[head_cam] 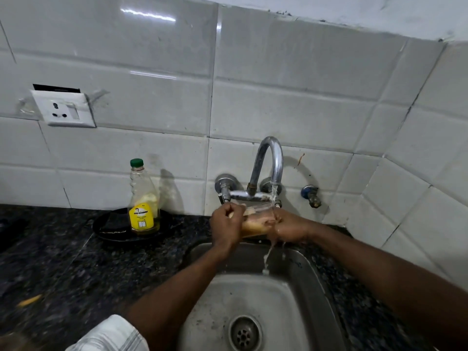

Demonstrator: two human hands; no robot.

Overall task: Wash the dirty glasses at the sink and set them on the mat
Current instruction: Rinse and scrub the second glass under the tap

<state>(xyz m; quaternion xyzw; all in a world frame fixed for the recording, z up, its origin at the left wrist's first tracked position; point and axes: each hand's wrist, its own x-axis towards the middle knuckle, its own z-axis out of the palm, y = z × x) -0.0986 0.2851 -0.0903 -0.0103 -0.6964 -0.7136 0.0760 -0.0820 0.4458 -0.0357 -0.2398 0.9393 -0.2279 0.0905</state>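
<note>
A clear glass (pixel 257 220) lies on its side between my hands, just under the running tap (pixel 268 168) above the steel sink (pixel 298 287). My left hand (pixel 226 224) grips the glass at its left end, fingers curled at the rim. My right hand (pixel 291 228) holds the other end, wet, with water pouring over it and falling into the basin. The glass looks brownish through its wall. No mat shows in view.
A dish-soap bottle (pixel 143 201) with a green cap stands on a black plate (pixel 114 231) left of the sink, on the dark granite counter (pixel 50 262). A wall socket (pixel 64 108) sits upper left. A small side tap (pixel 311 196) sticks out at right.
</note>
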